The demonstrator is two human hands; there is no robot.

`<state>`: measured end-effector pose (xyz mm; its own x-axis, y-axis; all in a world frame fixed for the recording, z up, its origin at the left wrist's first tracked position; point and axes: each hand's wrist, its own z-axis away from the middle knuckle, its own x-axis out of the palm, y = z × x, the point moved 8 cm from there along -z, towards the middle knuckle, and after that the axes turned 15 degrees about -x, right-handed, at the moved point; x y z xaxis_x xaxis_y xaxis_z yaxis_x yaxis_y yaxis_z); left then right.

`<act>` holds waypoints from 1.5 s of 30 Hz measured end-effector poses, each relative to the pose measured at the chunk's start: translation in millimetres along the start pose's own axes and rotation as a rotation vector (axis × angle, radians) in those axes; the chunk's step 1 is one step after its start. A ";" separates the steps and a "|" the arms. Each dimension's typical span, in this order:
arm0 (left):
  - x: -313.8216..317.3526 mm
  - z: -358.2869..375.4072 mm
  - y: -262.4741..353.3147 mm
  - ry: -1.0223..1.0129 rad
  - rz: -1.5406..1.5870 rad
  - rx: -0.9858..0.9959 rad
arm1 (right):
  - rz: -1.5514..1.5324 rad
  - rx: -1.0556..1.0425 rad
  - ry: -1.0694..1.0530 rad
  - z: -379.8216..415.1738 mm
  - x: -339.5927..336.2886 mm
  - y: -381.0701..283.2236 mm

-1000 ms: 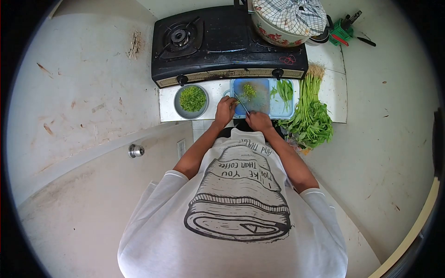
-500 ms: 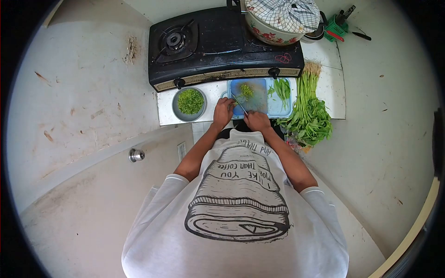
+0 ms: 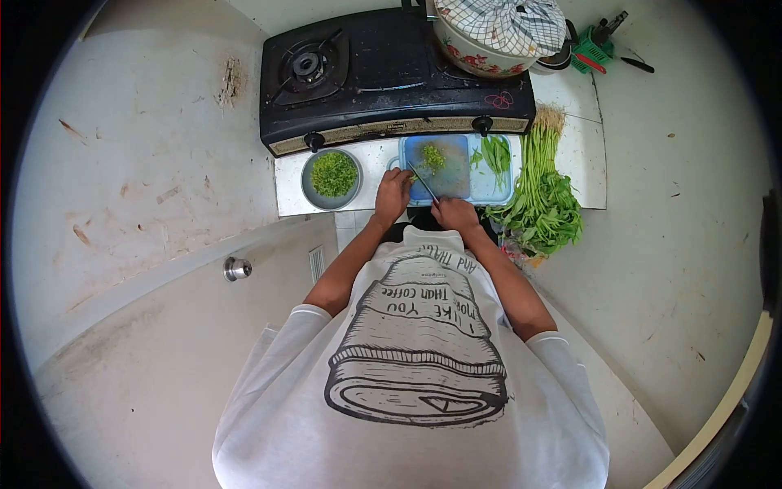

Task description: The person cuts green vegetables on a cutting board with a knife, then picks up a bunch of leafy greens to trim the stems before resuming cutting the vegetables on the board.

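My right hand is closed around the handle of a knife, whose blade slants up and left over a blue cutting board. At the board's left edge my left hand has its fingers bent together close to the blade. They seem to pinch a bit of green vegetable, mostly hidden by the fingers. A small heap of chopped greens lies on the board just beyond the knife tip. Whole green leaves rest on the board's right part.
Left of the board stands a grey bowl of chopped greens. A bundle of leafy stalks lies to the right. Behind are a black gas stove, a cloth-covered floral pot and a green basket with utensils.
The knife's blade has shifted slightly at my left fingertips, and my right hand has moved a little to the right. Otherwise the scene looks the same.
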<state>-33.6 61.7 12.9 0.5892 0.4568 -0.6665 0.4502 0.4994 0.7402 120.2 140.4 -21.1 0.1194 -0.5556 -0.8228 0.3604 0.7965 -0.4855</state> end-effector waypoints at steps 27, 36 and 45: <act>0.3 -0.9 -1.2 -0.009 -0.023 0.022 | -0.020 -0.067 0.132 -20.4 -6.6 -13.0; 0.2 -1.5 -3.7 -0.018 -0.014 -0.016 | 0.006 -0.050 0.064 -14.2 -10.6 -17.9; 0.6 -1.4 -4.5 -0.020 0.008 -0.010 | -0.004 -0.045 0.075 -31.5 -7.4 -16.5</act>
<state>-36.2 60.8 9.1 0.6059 0.4463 -0.6586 0.4385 0.5033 0.7445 84.2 138.9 -16.2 0.0482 -0.5403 -0.8401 0.3186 0.8054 -0.4998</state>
